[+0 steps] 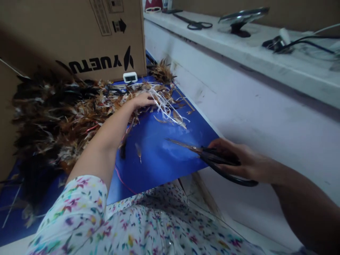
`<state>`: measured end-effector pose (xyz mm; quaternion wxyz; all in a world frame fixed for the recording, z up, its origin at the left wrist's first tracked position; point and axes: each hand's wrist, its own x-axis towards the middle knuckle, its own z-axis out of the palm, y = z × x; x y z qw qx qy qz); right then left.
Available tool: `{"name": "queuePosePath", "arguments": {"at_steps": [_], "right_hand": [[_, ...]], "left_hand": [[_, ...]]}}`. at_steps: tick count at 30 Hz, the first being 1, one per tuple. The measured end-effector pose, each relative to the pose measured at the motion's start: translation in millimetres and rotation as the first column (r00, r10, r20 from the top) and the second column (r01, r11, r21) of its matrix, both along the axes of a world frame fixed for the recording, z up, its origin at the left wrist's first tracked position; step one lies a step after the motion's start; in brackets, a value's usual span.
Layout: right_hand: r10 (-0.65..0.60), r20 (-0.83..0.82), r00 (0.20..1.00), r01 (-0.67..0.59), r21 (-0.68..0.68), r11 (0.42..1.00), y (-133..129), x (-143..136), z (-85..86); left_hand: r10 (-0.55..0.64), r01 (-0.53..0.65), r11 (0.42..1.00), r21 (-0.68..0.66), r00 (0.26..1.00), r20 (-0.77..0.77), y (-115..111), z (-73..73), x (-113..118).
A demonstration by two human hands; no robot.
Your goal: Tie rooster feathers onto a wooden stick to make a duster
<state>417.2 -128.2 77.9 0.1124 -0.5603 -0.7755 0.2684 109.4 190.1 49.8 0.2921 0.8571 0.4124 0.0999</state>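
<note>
My left hand [145, 100] reaches over the far part of the blue tabletop [154, 148], its fingers closed on a loose tangle of white strips [165, 106]. The fingertips are partly hidden by the strips and feathers. A large heap of brown and black feathers [77, 117] spreads beneath and to the left of that arm. In my right hand [236, 157], near the table's right edge, is a pair of black-handled scissors [212, 159]. Their blades point left over the blue surface and look closed together. A single small feather [138, 152] lies between the two arms.
A tall cardboard box [71, 35] stands behind the feathers, with a small white digital display [130, 77] at its foot. Along the right runs a white wall with a ledge [255, 49], bearing another pair of scissors [195, 24], a round mirror-like object [243, 16] and cables [300, 42].
</note>
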Motion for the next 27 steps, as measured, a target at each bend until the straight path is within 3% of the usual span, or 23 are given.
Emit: {"name": "queuePosePath", "arguments": {"at_steps": [2, 5, 9, 12, 14, 17, 20, 24, 27], "right_hand": [[-0.001, 0.044, 0.999, 0.002, -0.010, 1.000, 2.4, -4.9, -2.5], [-0.031, 0.100, 0.995, 0.026, 0.056, 0.998, 13.1, -15.2, -9.4], [-0.051, 0.172, 0.984, 0.026, 0.149, 0.988, 29.1, -22.1, -29.3], [-0.040, 0.213, 0.976, -0.001, 0.190, 0.982, 36.6, -20.7, -44.4], [-0.038, 0.244, 0.969, -0.009, 0.189, 0.982, 39.3, -19.0, -51.1], [-0.014, 0.266, 0.964, -0.044, 0.213, 0.976, 40.6, -16.7, -56.5], [0.044, 0.312, 0.949, -0.136, 0.277, 0.951, 40.7, -13.5, -60.4], [0.077, 0.331, 0.941, -0.194, 0.338, 0.921, 41.7, -12.6, -63.6], [0.062, 0.336, 0.940, -0.213, 0.434, 0.875, 38.1, -23.9, -56.5]], "left_hand": [[0.083, -0.066, 0.983, -0.173, 0.993, 0.090, 3.0, 7.3, -1.2], [0.023, -0.010, 0.963, -0.271, 0.999, 0.046, -2.8, 20.5, -8.7], [-0.029, 0.028, 0.998, -0.048, 0.999, -0.016, -35.6, 44.0, -29.4], [-0.071, 0.080, 0.978, 0.192, 0.996, -0.054, -86.7, 59.3, -52.6], [-0.169, 0.186, 0.920, 0.345, 0.982, -0.081, -131.7, 62.2, -71.9], [-0.399, 0.412, 0.812, 0.413, 0.909, -0.123, -205.0, 49.0, -106.1], [-0.507, 0.531, 0.726, 0.436, 0.843, -0.182, -271.0, 18.7, -141.0], [-0.422, 0.485, 0.774, 0.406, 0.874, -0.240, -327.9, -20.8, -169.4], [-0.373, 0.447, 0.806, 0.388, 0.893, -0.253, -337.6, -36.8, -173.2]]}}
